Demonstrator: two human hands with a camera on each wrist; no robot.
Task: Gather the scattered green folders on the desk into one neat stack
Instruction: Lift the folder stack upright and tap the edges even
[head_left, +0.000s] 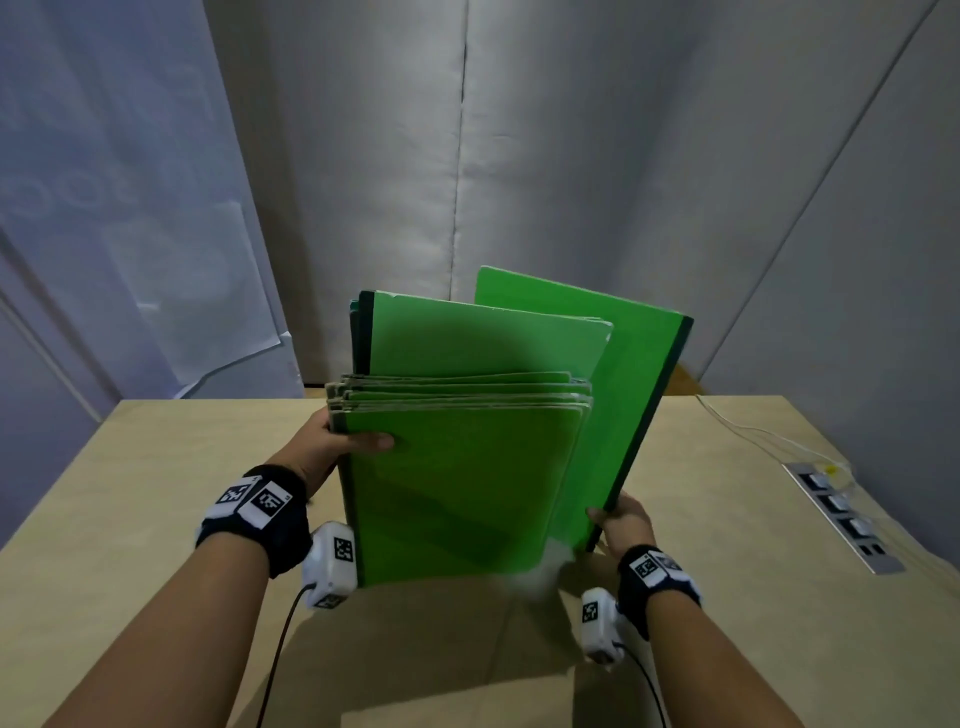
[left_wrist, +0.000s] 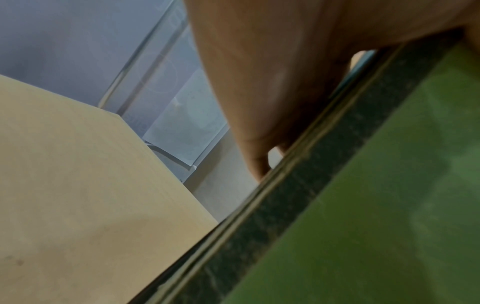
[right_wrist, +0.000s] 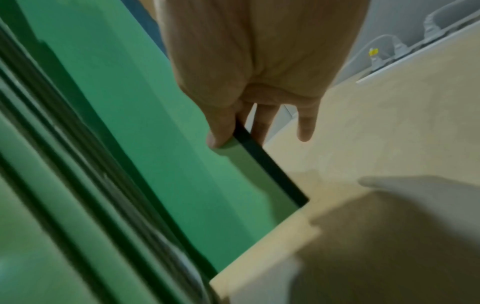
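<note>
Several green folders (head_left: 457, 467) stand on edge on the tan desk (head_left: 156, 467) as one bundle, their tops uneven. My left hand (head_left: 343, 441) grips the bundle's left side, thumb across the front cover. In the left wrist view the palm (left_wrist: 272, 82) lies against the dark spines (left_wrist: 285, 216). A single larger green folder (head_left: 634, 395) leans behind on the right. My right hand (head_left: 621, 522) pinches its dark-edged lower right side. The right wrist view shows the thumb (right_wrist: 221, 127) on that folder (right_wrist: 161, 133) and fingers behind its edge.
A power strip (head_left: 841, 514) with white cables lies at the desk's right edge. Grey fabric walls stand close behind the desk. Bare desk surface lies to the left, to the right and in front of the folders.
</note>
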